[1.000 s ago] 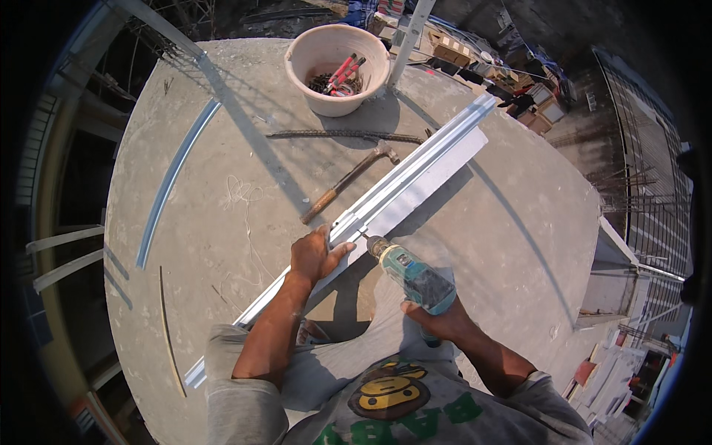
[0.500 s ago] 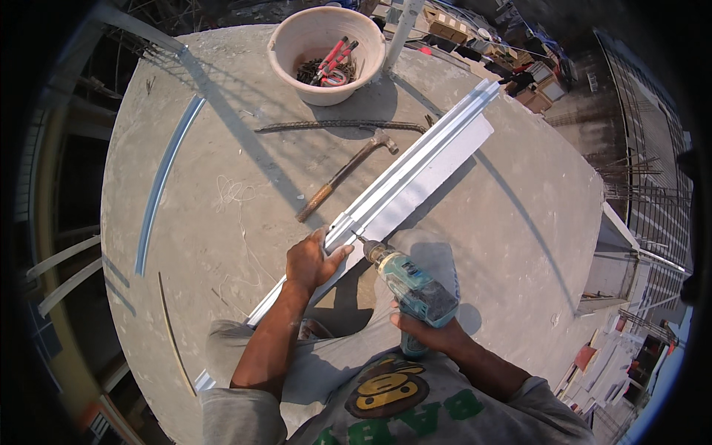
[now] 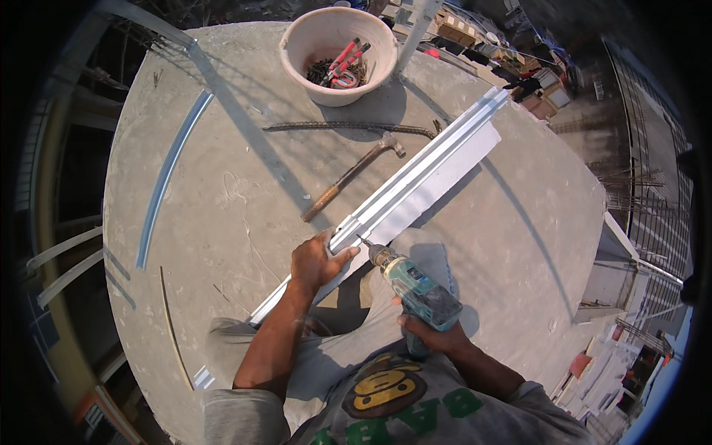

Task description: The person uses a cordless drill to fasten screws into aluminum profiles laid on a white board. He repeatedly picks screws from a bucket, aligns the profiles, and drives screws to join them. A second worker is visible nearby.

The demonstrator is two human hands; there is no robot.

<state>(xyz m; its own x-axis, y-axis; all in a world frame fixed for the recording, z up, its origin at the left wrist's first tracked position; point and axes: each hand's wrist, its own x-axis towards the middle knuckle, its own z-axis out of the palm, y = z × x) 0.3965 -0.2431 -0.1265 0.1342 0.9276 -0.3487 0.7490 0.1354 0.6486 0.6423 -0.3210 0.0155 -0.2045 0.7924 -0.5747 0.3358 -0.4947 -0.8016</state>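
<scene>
"Both hands full?"
"Yes: the left hand [image 3: 315,261] clasps the silvery, ribbed metal channel [image 3: 424,167], slanting past centre toward two o'clock; the right hand [image 3: 439,338], at five o'clock, grips a teal-and-black cordless drill [image 3: 423,291]."

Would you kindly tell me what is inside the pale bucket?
Inside the pale bucket, red tool handles lie over a heap of small dark pieces, too small to identify. Whatever lies beneath them is covered and cannot be seen.
</scene>
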